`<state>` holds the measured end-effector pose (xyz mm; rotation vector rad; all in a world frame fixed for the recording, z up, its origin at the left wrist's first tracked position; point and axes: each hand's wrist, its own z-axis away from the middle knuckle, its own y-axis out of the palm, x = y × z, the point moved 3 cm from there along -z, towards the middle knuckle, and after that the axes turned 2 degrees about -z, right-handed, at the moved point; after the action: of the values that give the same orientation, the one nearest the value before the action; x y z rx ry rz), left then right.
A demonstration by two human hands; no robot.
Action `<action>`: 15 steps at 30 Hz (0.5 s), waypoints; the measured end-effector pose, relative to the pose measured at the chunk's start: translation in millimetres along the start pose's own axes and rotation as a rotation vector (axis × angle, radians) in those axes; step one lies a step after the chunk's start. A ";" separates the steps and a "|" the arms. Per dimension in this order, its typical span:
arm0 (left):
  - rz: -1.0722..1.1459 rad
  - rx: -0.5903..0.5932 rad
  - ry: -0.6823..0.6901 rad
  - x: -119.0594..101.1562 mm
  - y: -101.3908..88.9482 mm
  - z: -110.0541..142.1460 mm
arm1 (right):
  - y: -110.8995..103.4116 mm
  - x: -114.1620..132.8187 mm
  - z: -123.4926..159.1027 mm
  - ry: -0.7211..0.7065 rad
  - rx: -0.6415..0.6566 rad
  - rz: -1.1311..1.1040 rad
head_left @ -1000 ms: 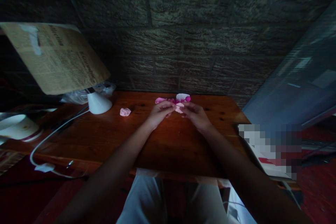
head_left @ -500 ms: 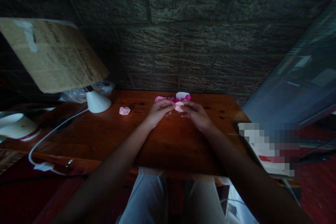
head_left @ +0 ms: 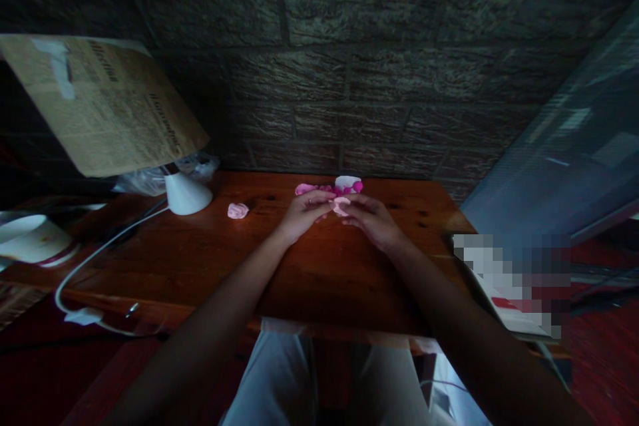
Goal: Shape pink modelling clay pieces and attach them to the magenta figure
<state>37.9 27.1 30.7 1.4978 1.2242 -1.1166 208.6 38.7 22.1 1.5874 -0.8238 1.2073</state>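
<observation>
My left hand (head_left: 303,212) and my right hand (head_left: 373,216) meet above the middle of the wooden table. Between their fingertips is a small, roundish pale pink piece (head_left: 342,206) that looks like modelling clay. Both hands pinch it, thumbs towards me. Just behind the fingers lie a pink piece (head_left: 305,189), several magenta bits (head_left: 357,186) and a white piece (head_left: 346,182), partly hidden by the hands. Off to the left, a crumpled pale pink lump (head_left: 238,211) rests alone on the table.
A lamp with a white base (head_left: 187,194) and a printed paper shade (head_left: 114,106) stands at the left. Its white cord (head_left: 112,239) drops over the front edge. Farther left is a white cup (head_left: 34,239). A dark brick wall (head_left: 319,73) rises behind the table (head_left: 339,279).
The fingers of my right hand have shifted slightly on the pale pink piece, which shows a little less of its face. Otherwise almost nothing has moved.
</observation>
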 end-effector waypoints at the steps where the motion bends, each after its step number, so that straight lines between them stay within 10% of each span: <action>1: -0.007 0.002 0.000 0.5 -0.3 0.1 | 0.9 0.0 0.1 -0.001 0.012 -0.007; 15: -0.072 0.028 0.029 1.3 -0.1 -1.5 | 7.3 4.3 1.8 -0.052 0.083 0.003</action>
<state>38.1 28.9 29.8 1.5062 1.2964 -1.1669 203.9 34.8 28.1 1.6910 -0.8182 1.2203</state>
